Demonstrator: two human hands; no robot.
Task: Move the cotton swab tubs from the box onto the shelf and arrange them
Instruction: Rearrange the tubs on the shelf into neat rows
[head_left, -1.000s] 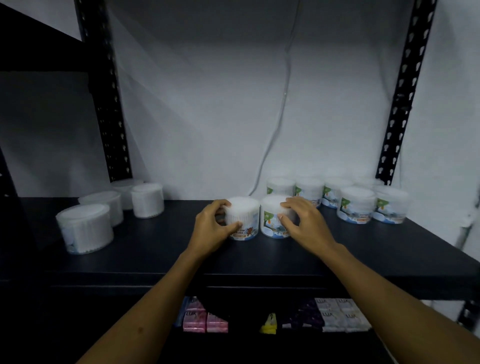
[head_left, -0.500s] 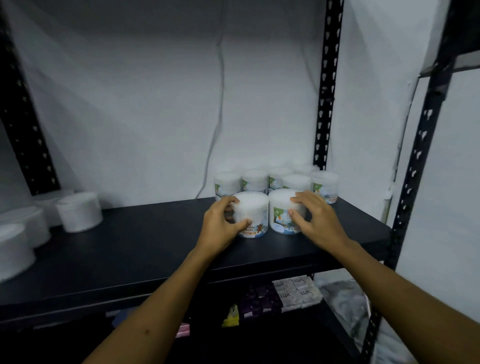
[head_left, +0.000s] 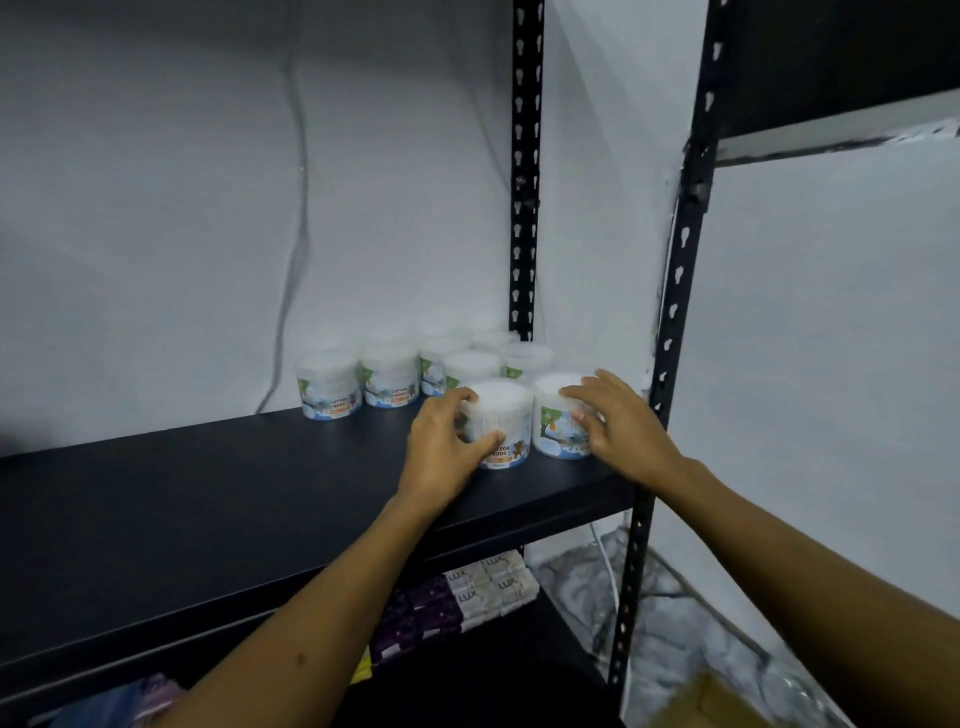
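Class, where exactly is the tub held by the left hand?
The tub stands near the right front of the black shelf, gripped by the left hand, beside another tub.

Eight cotton swab tubs (head_left: 503, 423) can be counted on the black shelf (head_left: 208, 499): two are placed in front and about six behind, where the back ones are blurred. Two hands are seen. On the lower shelf, about four white soap packs (head_left: 491, 584) are counted.

both forearms are bare, no sleeves in view. the left hand (head_left: 441, 447) and the right hand (head_left: 621, 428) carry no gloves, rings or watch.
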